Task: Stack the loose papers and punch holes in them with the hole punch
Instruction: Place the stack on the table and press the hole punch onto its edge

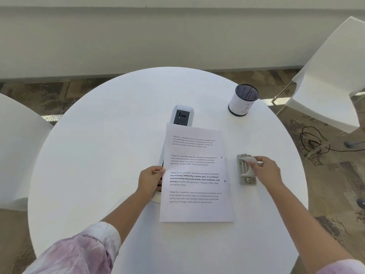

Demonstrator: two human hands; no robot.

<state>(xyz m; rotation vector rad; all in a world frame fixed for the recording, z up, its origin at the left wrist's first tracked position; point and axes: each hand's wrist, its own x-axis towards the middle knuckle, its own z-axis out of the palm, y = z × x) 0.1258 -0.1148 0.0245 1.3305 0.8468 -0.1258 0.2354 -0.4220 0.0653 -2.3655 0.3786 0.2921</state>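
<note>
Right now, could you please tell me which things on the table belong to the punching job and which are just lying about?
In use:
papers, held at their edge by the left hand
hole punch, under the right hand

Lying about:
mesh cup
socket box
chairs

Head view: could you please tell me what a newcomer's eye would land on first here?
First the printed papers at the middle of the round white table, their left edge held by the left hand. Next the grey hole punch just to their right, with the right hand on it. Beyond stands a mesh pen cup, far right.
</note>
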